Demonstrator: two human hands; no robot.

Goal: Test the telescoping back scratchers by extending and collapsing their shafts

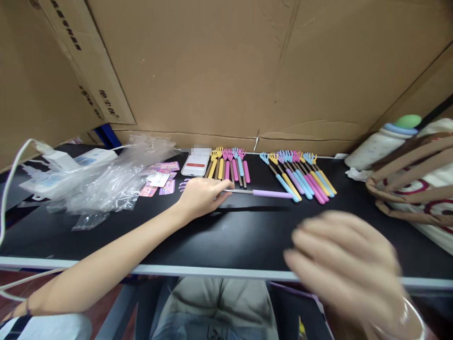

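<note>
My left hand [200,196] lies on the black table [233,236], fingers closed round the metal shaft of a purple telescopic back scratcher [269,193]. Its purple claw end peeks out left of my hand and its purple handle points right. My right hand [345,264] hovers low at the front right, blurred, fingers extended and holding nothing. Behind, one small group of coloured back scratchers [230,165] and a larger row of them [300,174] lie side by side.
A phone [196,164] lies next to the small group. Crumpled clear plastic bags [106,174], small cards [159,182] and a white power strip [67,163] with cable fill the left. A bottle [382,144] and a striped bag [417,189] stand right. Cardboard boxes [226,66] wall the back.
</note>
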